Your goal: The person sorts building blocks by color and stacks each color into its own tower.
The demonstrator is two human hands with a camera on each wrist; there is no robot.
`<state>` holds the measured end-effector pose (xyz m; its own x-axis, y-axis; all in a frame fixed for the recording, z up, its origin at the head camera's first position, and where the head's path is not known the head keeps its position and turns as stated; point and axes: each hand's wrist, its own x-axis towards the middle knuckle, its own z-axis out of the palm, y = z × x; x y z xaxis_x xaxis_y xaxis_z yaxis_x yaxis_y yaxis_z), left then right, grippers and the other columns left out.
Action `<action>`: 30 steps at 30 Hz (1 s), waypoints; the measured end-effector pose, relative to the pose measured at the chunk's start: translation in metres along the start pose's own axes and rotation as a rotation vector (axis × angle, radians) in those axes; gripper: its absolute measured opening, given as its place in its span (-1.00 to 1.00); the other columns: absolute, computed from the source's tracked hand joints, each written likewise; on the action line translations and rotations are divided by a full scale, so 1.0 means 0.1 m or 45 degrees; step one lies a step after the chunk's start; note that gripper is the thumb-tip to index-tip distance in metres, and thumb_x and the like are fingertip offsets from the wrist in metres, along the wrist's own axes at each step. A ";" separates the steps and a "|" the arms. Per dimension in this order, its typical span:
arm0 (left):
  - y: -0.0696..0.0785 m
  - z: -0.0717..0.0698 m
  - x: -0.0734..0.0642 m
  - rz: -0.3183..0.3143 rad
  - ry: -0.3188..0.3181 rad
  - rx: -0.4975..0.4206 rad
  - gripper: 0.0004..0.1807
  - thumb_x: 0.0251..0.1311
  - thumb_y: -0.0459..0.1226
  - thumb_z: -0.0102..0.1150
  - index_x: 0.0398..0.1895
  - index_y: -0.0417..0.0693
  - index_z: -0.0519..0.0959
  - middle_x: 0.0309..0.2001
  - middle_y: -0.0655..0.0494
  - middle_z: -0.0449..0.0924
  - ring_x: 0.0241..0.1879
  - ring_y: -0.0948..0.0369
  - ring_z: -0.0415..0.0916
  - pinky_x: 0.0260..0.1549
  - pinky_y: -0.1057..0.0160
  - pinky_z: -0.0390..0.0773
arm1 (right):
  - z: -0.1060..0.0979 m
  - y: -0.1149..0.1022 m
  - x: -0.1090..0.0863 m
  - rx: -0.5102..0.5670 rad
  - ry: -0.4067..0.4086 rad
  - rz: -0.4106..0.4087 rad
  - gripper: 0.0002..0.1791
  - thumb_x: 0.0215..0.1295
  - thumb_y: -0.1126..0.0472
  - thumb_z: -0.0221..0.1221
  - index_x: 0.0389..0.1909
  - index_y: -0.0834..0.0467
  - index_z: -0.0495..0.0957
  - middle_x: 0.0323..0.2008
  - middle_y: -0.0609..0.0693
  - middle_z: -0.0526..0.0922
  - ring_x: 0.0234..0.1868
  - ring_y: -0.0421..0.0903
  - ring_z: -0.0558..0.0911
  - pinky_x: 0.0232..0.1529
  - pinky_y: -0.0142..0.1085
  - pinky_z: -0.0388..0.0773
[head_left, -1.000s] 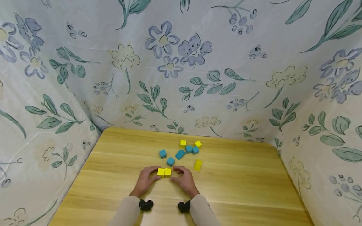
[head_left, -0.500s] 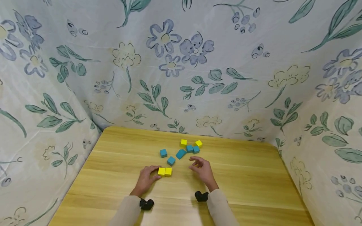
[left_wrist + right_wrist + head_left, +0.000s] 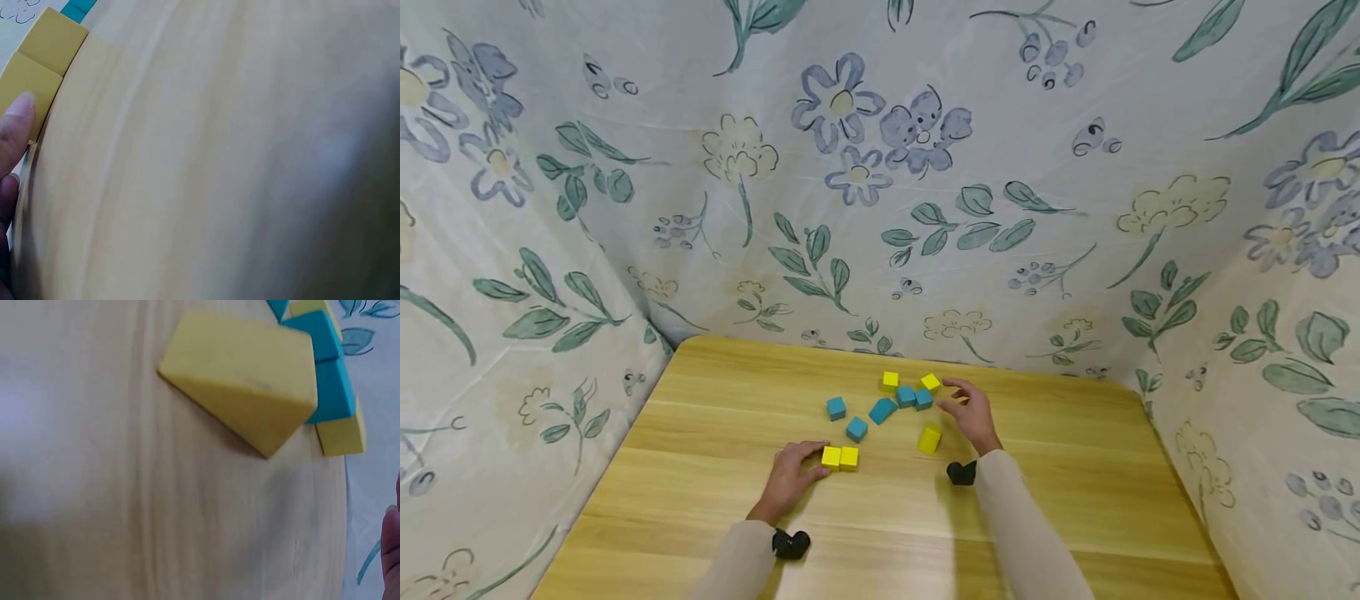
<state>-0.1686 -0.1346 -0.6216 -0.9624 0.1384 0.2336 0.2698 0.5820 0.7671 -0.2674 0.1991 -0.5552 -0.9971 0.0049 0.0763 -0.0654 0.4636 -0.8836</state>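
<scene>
Two yellow cubes stand side by side on the wooden table, a left cube (image 3: 831,458) and a right cube (image 3: 848,458). My left hand (image 3: 790,477) holds the left one, its thumb (image 3: 19,119) pressed against that cube in the left wrist view. Over the table's right part, my right hand (image 3: 973,413) has nothing in its fingers. Its fingertips are just right of a tilted yellow cube (image 3: 930,382) at the back. Nearer me lies a yellow wedge-shaped block (image 3: 929,439), large in the right wrist view.
Two blue cubes (image 3: 906,397) sit together beside the back yellow cube. Another yellow cube (image 3: 890,382), a blue slanted block (image 3: 883,410) and two single blue cubes (image 3: 857,429) lie to their left. Floral cloth (image 3: 880,250) hangs behind the table (image 3: 737,400).
My right hand has left the yellow pair, passed over the yellow wedge-shaped block and moved right and away toward the back yellow cube. The left hand stays at the pair.
</scene>
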 end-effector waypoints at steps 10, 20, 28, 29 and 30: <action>0.02 -0.02 0.02 -0.015 0.001 -0.001 -0.54 0.01 -0.25 0.41 0.04 -0.06 0.62 0.00 0.07 0.65 -0.08 0.08 0.47 0.02 -0.07 0.31 | -0.03 0.11 0.35 -0.033 -0.102 0.151 -0.47 0.22 0.41 0.25 0.23 0.16 0.47 0.24 0.15 0.43 -0.02 0.11 0.42 -0.12 -0.19 0.48; 0.01 0.03 0.01 -0.022 0.000 0.004 -0.54 -0.02 -0.25 0.43 0.04 -0.05 0.63 -0.01 0.09 0.65 -0.07 0.09 0.49 0.02 -0.06 0.33 | 0.03 0.19 0.47 0.008 -0.234 0.250 -0.37 0.21 0.59 0.11 0.31 0.18 0.38 0.32 0.15 0.37 0.00 0.09 0.45 0.04 -0.15 0.51; 0.02 0.01 0.02 -0.035 -0.004 0.009 -0.54 -0.01 -0.21 0.42 0.04 0.00 0.63 0.00 0.11 0.65 -0.07 0.10 0.48 0.02 -0.05 0.32 | 0.08 0.24 0.54 -0.028 -0.265 0.219 -0.35 0.18 0.64 0.05 0.31 0.18 0.39 0.31 0.18 0.38 0.04 0.12 0.44 0.15 -0.03 0.41; 0.02 0.01 0.02 -0.037 -0.004 0.005 -0.54 -0.01 -0.22 0.42 0.04 0.00 0.63 0.00 0.11 0.65 -0.07 0.10 0.48 0.02 -0.05 0.31 | 0.09 0.25 0.56 -0.036 -0.267 0.231 -0.35 0.18 0.64 0.04 0.31 0.18 0.39 0.31 0.17 0.38 0.06 0.11 0.43 0.17 -0.02 0.40; 0.02 0.01 0.02 -0.039 -0.004 -0.002 -0.54 -0.01 -0.22 0.42 0.04 0.00 0.63 0.00 0.11 0.65 -0.07 0.10 0.48 0.02 -0.06 0.31 | 0.10 0.26 0.58 -0.055 -0.275 0.233 -0.34 0.18 0.64 0.03 0.31 0.17 0.39 0.32 0.18 0.37 0.07 0.12 0.43 0.17 0.00 0.39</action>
<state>-0.1700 -0.1329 -0.6204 -0.9703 0.1229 0.2085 0.2405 0.5846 0.7749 -0.3272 0.2021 -0.5781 -0.9778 -0.0947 -0.1870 0.1137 0.5098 -0.8527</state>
